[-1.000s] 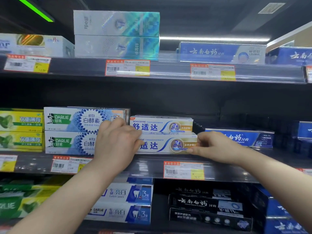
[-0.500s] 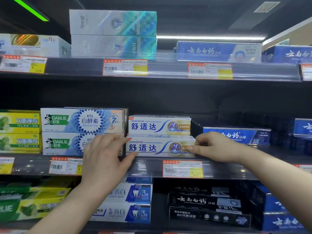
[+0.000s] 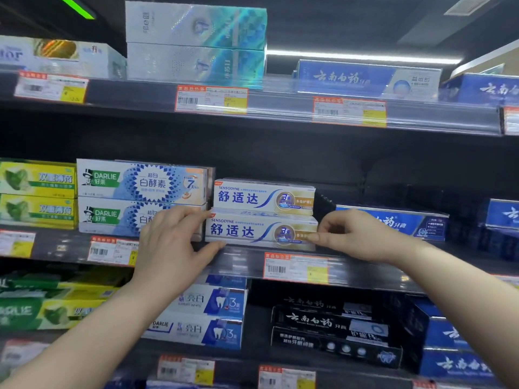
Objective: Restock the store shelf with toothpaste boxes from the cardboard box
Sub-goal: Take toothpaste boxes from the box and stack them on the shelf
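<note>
The lower Sensodyne box is white with bold blue characters, a blue swoosh and a gold right end carrying a round purple badge; the upper Sensodyne box matches it. The Darlie boxes beside them are white, with a green logo band and a blue spiky starburst. Far left, the mint boxes are yellow and green with leaf pictures. The Yunnan Baiyao box is deep blue with white script. Up top, holographic boxes shimmer silver and teal. Price tags are white, red-topped, yellow-patched.

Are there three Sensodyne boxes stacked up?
No, only two show: the top Sensodyne box sits on the bottom Sensodyne box.
</note>
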`<state>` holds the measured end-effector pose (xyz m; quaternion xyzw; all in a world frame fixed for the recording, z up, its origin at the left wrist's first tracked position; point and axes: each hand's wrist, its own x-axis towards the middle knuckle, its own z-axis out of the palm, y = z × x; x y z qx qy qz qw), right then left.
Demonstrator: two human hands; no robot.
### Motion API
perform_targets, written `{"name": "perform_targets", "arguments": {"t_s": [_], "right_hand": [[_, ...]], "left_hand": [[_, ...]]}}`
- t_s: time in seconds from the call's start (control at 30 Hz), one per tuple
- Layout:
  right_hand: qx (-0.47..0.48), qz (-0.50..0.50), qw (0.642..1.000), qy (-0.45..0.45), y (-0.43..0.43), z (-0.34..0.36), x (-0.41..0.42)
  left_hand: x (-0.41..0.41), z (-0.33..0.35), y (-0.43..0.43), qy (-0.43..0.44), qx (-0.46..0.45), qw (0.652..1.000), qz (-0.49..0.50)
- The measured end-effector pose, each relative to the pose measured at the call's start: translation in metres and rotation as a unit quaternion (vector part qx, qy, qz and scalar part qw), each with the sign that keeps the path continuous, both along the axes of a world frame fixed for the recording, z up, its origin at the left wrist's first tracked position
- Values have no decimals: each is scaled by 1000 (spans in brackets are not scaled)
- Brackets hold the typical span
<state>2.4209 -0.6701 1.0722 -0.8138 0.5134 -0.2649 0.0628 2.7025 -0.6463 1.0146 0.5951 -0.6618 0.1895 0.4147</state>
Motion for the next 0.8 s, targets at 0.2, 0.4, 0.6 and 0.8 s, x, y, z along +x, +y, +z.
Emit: {"name": "perform_targets", "arguments": {"t_s": [0.2, 0.4, 0.6, 0.8], "right_hand": [[-161, 59, 984, -58, 13, -17, 8], [-133, 210, 966, -68, 39, -71, 59], [-9, 302, 953, -33, 66, -122, 145], [55, 356, 932, 51, 116, -166, 270]], "left_hand": [[8, -25, 35, 64, 29, 997, 44], [38, -66, 98, 71, 183, 974, 112], [101, -111, 175, 54, 345, 909, 227], [194, -158, 266, 84, 370, 877, 295]]}}
